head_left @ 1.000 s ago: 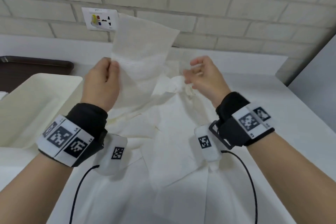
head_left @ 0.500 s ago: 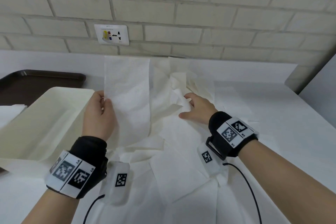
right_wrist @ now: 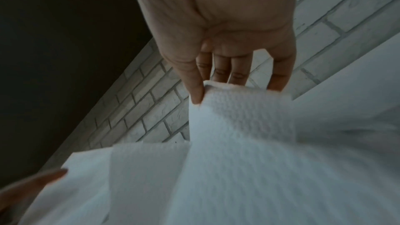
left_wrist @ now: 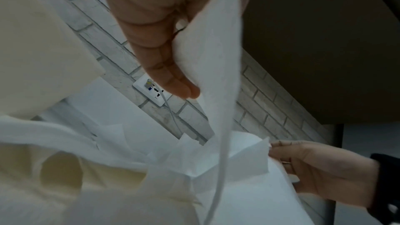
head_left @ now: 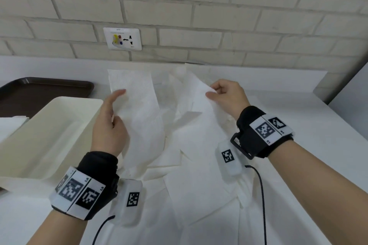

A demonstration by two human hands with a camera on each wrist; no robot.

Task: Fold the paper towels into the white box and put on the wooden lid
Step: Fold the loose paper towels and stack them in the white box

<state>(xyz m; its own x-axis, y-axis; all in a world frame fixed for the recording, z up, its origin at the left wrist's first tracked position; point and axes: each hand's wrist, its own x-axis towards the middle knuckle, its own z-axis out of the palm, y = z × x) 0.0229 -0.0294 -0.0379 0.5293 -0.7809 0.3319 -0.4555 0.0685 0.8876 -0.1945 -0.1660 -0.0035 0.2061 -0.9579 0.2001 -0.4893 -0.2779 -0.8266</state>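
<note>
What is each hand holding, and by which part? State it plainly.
The left hand grips a paper towel by its left edge. The right hand pinches another towel by its top edge.

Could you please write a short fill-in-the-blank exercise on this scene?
1. Both hands hold paper ____.
2. The white box lies beside the ____ hand.
3. The tray behind the box is dark ____.
4. The socket sits on a ____ wall.

Answers: towels; left; brown; brick

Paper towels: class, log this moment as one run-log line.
left hand holds paper towel strip | right hand pinches towel corner | white box open | wooden lid unseen
</note>
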